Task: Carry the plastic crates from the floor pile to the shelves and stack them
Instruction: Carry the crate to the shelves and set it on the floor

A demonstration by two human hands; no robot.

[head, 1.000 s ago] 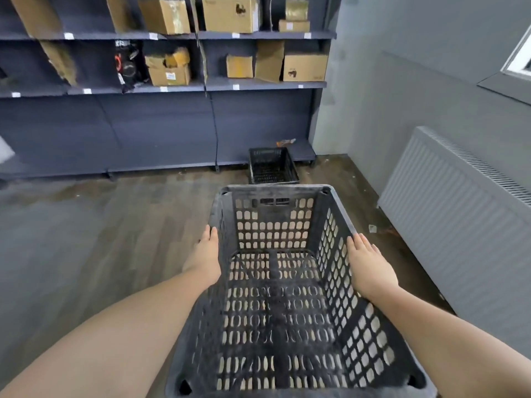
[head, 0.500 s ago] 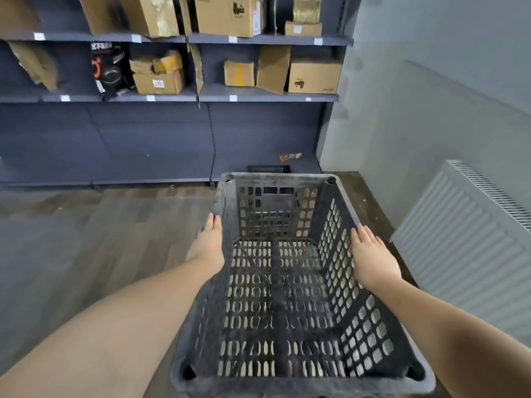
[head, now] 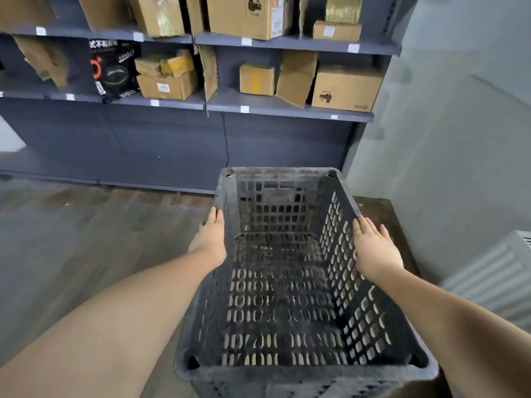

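Note:
I carry a black perforated plastic crate (head: 284, 308) in front of me, open side up and empty. My left hand (head: 211, 239) presses flat against its left outer wall. On the right wall's rim lies my right hand (head: 373, 248), fingers stretched forward. The grey shelves (head: 287, 112) stand straight ahead, with cardboard boxes on the two upper boards. The crate's far rim hides the low bottom board on the right.
A grey wall (head: 448, 139) closes the right side, with a white radiator (head: 497, 277) low on it. Wood-pattern floor (head: 86, 239) stretches to the left. Cardboard boxes (head: 344, 87) and a black package (head: 113, 70) fill the shelf boards.
I have walked closer to the shelves with the crate held between both hands. The second black crate on the floor by the shelf has gone out of sight behind the carried one.

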